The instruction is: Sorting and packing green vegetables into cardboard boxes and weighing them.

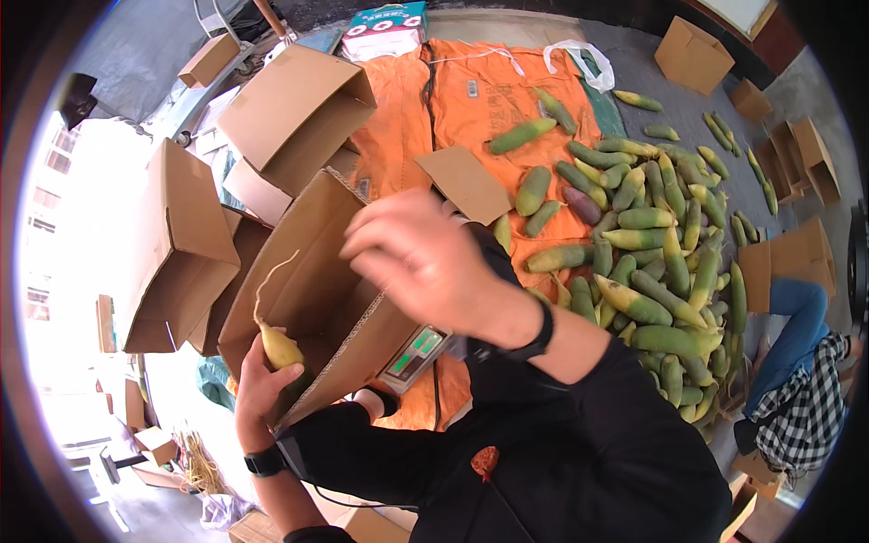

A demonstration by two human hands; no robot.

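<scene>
My left hand (261, 380) grips a radish (282, 349) with a yellowish end and a long thin root pointing up, at the near left side of an open cardboard box (288, 265). The radish's lower part is hidden by the hand and box. My right hand (414, 254), blurred, is raised over the box's right edge, fingers bent; whether anything is between them does not show. Beside the box sits a digital scale (414, 356) with a lit green display. A large heap of green radishes (645, 298) lies to the right.
Orange woven sheeting (455, 102) covers the floor, with a loose cardboard flap (465, 183) on it. Open cardboard boxes (299, 102) stand at the left and back. A person in a checkered shirt (801, 407) is at the far right, near more boxes (801, 254).
</scene>
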